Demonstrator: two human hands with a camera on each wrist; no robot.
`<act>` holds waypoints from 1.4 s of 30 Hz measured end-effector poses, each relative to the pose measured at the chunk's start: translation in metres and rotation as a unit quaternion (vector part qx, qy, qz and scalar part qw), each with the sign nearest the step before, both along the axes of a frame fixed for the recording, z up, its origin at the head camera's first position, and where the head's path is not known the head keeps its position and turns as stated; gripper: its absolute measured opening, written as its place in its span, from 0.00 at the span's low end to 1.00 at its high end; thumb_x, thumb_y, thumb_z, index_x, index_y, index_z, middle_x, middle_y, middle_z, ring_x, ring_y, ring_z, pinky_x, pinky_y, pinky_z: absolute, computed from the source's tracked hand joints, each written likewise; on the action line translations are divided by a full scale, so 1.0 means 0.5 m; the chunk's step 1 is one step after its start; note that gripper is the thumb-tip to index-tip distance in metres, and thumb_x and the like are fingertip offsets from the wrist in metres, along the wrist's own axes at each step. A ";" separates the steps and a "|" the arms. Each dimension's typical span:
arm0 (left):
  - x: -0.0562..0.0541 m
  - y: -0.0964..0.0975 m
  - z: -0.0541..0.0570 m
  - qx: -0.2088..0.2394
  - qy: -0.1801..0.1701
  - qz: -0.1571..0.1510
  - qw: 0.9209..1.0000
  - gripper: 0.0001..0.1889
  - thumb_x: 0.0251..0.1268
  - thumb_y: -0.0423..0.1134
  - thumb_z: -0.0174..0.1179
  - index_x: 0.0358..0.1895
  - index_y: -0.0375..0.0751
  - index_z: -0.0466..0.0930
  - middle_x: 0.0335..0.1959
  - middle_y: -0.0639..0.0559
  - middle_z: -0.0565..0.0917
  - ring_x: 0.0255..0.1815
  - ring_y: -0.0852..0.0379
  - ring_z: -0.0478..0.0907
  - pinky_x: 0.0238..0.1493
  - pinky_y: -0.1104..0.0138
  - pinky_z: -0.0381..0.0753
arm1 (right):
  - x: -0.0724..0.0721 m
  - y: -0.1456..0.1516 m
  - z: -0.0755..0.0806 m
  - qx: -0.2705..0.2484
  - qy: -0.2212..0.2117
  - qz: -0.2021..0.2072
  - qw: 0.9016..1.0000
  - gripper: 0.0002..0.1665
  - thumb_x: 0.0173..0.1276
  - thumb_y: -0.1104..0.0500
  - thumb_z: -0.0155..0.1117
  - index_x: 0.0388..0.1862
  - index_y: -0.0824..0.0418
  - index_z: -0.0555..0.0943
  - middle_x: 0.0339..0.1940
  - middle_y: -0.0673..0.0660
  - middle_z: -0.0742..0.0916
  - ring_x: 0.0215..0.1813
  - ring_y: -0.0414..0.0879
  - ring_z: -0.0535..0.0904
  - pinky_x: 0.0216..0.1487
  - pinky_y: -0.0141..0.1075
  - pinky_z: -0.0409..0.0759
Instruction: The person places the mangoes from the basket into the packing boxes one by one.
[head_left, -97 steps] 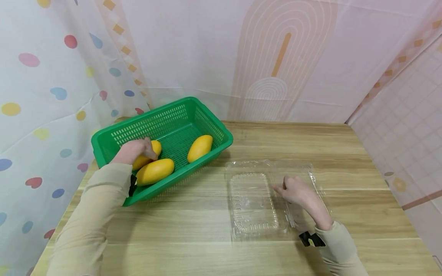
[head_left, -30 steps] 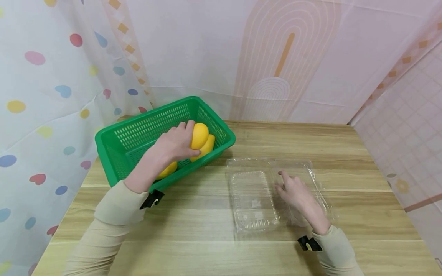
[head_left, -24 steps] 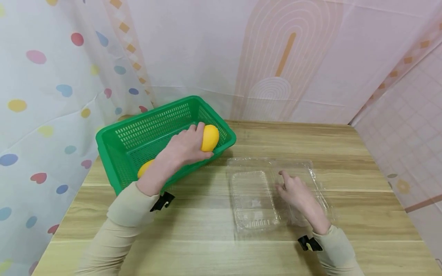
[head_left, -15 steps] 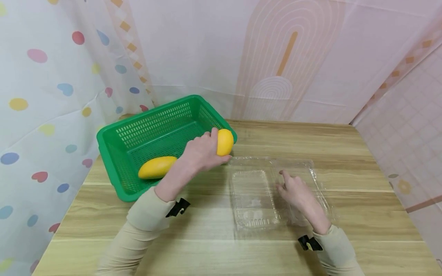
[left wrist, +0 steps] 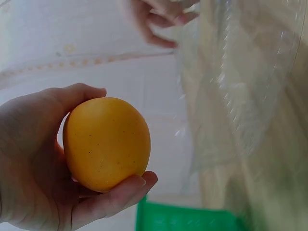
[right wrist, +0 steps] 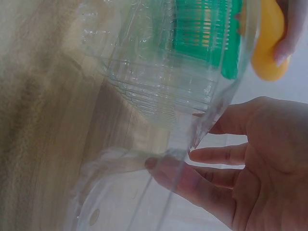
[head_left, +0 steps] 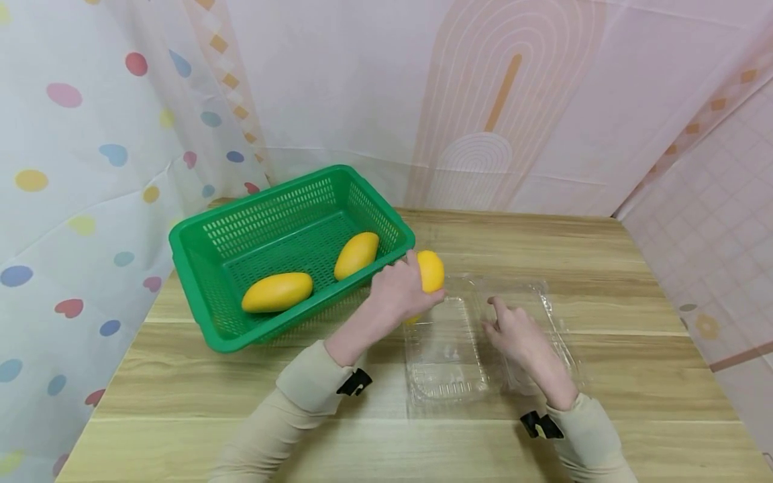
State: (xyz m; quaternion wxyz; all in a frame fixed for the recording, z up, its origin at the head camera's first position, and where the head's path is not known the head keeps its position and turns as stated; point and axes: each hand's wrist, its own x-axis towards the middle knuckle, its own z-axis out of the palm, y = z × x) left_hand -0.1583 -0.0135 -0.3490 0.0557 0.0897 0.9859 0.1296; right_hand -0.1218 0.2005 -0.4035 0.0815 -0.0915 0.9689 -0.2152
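Note:
My left hand grips a yellow mango above the left edge of an open clear plastic clamshell container. In the left wrist view, thumb and fingers curl round the mango, its rounded end facing the camera. My right hand is at the fold between the container's tray and lid. The right wrist view has the thumb on one side of the plastic edge and fingers behind, pinching it. Two more mangoes, one left and one right, lie in the green basket.
The green basket stands at the back left of the wooden table, its near right corner close to the container. Patterned curtains hang behind the table and along both sides.
My left hand has lifted one mango out of the basket and carried it right, towards the container. The basket now shows two mangoes. My right hand has stayed at the container's fold.

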 end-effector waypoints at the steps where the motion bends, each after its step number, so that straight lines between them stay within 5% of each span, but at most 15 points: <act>1: 0.000 0.008 -0.006 -0.004 -0.003 0.002 1.000 0.45 0.54 0.68 0.57 0.60 0.31 0.63 0.38 0.42 0.81 0.34 0.48 0.81 0.32 0.61 0.81 | 0.000 0.000 0.000 0.000 0.002 0.000 1.000 0.27 0.67 0.61 0.57 0.62 0.73 0.65 0.29 0.64 0.87 0.19 0.42 0.74 0.18 0.31 0.71; 7: -0.003 0.052 -0.039 -0.011 -0.034 0.014 0.999 0.42 0.53 0.68 0.57 0.57 0.34 0.65 0.39 0.45 0.81 0.36 0.50 0.80 0.35 0.62 0.81 | -0.002 0.000 -0.001 -0.005 0.001 0.001 1.000 0.28 0.67 0.61 0.57 0.62 0.73 0.65 0.29 0.65 0.86 0.19 0.42 0.75 0.17 0.29 0.71; 14: -0.008 0.091 -0.068 -0.018 -0.061 0.027 0.998 0.42 0.52 0.66 0.60 0.59 0.35 0.63 0.35 0.45 0.81 0.31 0.51 0.79 0.26 0.64 0.78 | -0.002 0.001 -0.003 0.003 0.005 0.000 1.000 0.27 0.66 0.62 0.57 0.61 0.73 0.66 0.32 0.67 0.87 0.22 0.44 0.78 0.19 0.30 0.72; 20: -0.014 0.111 -0.091 -0.019 -0.085 0.034 0.996 0.44 0.52 0.66 0.60 0.62 0.34 0.61 0.39 0.45 0.82 0.37 0.51 0.81 0.37 0.61 0.79 | -0.001 0.000 -0.002 -0.002 0.002 -0.001 1.000 0.27 0.66 0.62 0.57 0.61 0.74 0.66 0.27 0.63 0.86 0.18 0.42 0.75 0.16 0.29 0.71; 24: -0.016 0.117 -0.106 -0.012 -0.097 0.039 0.994 0.46 0.52 0.66 0.61 0.64 0.34 0.59 0.39 0.45 0.82 0.35 0.51 0.81 0.34 0.62 0.79 | -0.002 -0.001 -0.001 -0.005 -0.002 -0.003 1.000 0.28 0.67 0.62 0.58 0.62 0.74 0.65 0.24 0.62 0.85 0.17 0.41 0.73 0.15 0.29 0.70; 42: -0.019 0.130 -0.126 0.010 -0.112 0.038 0.993 0.45 0.55 0.63 0.61 0.65 0.32 0.57 0.39 0.42 0.82 0.34 0.51 0.80 0.29 0.66 0.79 | -0.010 -0.003 -0.001 -0.007 -0.007 -0.015 1.000 0.30 0.67 0.61 0.59 0.63 0.74 0.64 0.28 0.63 0.86 0.21 0.43 0.77 0.19 0.30 0.73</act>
